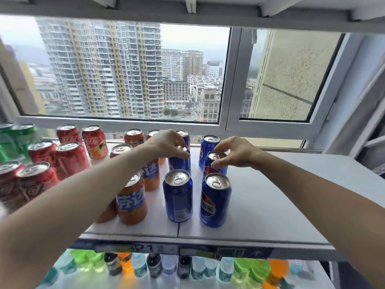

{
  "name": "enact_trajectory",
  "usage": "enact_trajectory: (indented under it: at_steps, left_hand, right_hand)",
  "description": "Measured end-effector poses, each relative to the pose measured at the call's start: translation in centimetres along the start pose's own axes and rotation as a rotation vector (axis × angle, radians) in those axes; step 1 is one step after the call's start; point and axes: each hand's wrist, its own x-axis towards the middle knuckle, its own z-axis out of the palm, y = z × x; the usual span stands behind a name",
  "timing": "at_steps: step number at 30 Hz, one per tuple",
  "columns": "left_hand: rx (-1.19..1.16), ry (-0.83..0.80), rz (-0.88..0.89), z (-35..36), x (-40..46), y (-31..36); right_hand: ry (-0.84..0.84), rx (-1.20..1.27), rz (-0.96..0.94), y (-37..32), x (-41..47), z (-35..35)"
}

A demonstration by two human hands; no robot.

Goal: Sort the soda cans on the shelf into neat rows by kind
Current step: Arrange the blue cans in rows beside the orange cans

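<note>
Soda cans stand in rows on a white shelf [270, 205]. Green cans [12, 140] are at the far left, then red cola cans [68, 157], then orange cans [131, 203], then two columns of blue cans. My left hand [166, 142] grips the rim of a blue can [180, 163] in the left blue column, behind the front blue can [178, 197]. My right hand [235, 152] pinches the top of another blue can [215, 163] in the right column, behind its front can [215, 201]. A further blue can [208, 143] stands at the back.
The shelf's right half [291, 184] carries no cans. A window frame [229, 124] runs right behind the back row. A lower shelf holds coloured drink bottles [250, 270]. A price-label strip [187, 249] lines the front edge.
</note>
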Motion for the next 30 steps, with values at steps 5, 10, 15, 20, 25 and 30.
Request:
enact_trajectory:
  at_steps: [5, 10, 15, 20, 25, 30]
  left_hand:
    - [0.409, 0.169, -0.081, 1.2, 1.2, 0.4]
    - [0.187, -0.186, 0.041, -1.4, 1.6, -0.6]
    - [0.202, -0.175, 0.16, -1.8, 2.1, -1.6]
    - [0.284, -0.125, 0.181, -1.2, 2.3, -1.7]
    - [0.26, -0.155, 0.245, -1.4, 2.3, -1.9]
    - [0.256, -0.156, 0.244, -1.3, 2.5, -2.0]
  right_hand:
    - [0.074, -0.048, 0.026, 0.1, 0.7, 0.6]
    - [0.013, -0.056, 0.03, 0.9, 1.0, 0.6]
    - [-0.019, 0.114, 0.02, 2.1, 0.8, 0.7]
    - [0.004, 0.126, 0.004, 2.3, 1.1, 0.7]
    - [-0.105, 0.159, -0.023, 2.5, 1.5, 0.2]
    - [-0.165, 0.202, -0.022, 2.4, 1.6, 0.0]
